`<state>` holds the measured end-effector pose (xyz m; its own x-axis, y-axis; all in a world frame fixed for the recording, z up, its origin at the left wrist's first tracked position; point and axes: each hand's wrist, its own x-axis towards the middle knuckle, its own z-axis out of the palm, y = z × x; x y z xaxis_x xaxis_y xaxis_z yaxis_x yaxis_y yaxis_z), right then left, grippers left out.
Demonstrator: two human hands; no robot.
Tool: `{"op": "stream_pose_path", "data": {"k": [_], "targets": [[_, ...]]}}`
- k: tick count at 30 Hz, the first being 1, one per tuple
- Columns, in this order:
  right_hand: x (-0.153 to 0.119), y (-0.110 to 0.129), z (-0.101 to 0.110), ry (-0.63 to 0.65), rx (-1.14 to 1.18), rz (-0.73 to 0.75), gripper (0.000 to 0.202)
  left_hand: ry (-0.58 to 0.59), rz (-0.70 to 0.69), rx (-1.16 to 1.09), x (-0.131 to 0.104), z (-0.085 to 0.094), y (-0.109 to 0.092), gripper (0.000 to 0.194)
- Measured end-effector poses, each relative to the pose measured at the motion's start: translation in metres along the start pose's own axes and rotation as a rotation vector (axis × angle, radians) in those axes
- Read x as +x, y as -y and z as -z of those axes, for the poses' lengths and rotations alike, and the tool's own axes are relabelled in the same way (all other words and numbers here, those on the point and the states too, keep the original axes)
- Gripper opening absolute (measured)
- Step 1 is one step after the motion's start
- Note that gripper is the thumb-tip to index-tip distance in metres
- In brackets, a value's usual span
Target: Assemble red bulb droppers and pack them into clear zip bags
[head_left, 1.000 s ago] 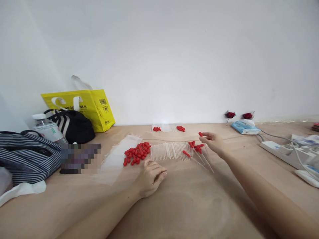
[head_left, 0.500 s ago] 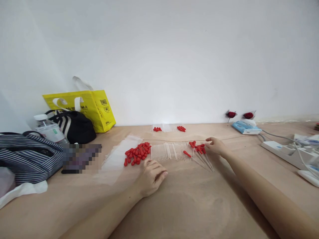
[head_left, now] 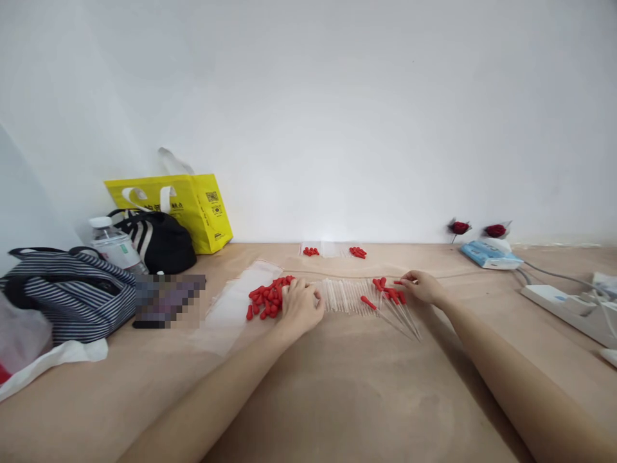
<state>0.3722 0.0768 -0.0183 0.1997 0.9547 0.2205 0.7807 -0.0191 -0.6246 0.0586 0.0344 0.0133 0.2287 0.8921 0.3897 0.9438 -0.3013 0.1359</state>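
Desk: brown, smooth top, its far edge along the wall, pale and plain.
Left side: yellow bag near the far-left corner; black bag, bottle and striped bag before it.
Right side: tissue pack near the far edge; power strip nearer.
Middle: red bulbs, then clear tubes, then droppers.
Left hand: fingers curled at the pile's right; grip hidden.
Right hand: fingers narrow, against one bulb; cannot tell if held.
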Motion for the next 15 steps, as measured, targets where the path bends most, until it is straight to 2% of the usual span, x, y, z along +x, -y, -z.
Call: {"op": "stream_pose_path", "data": {"k": [3, 6, 8, 11, 15], "targets": [[-0.007, 0.01, 0.0, -0.103, -0.002, -0.028, 0.018, 0.027, 0.071, 0.032, 0.027, -0.007, -0.01, 0.017], [-0.03, 0.029, -0.014, -0.167, 0.046, 0.01, 0.025, 0.084, 0.151, 0.059, 0.045, -0.016, -0.016, 0.028], [-0.053, 0.046, -0.026, -0.197, 0.168, 0.214, 0.026, 0.126, 0.18, 0.076, 0.052, -0.021, -0.02, 0.036], [-0.089, 0.07, -0.038, -0.11, 0.209, 0.491, 0.019, 0.177, 0.212, 0.1, 0.057, -0.024, -0.025, 0.042], [-0.12, 0.092, -0.04, 0.083, 0.187, 0.599, 0.012, 0.224, 0.254, 0.12, 0.062, -0.023, -0.031, 0.043]]}}
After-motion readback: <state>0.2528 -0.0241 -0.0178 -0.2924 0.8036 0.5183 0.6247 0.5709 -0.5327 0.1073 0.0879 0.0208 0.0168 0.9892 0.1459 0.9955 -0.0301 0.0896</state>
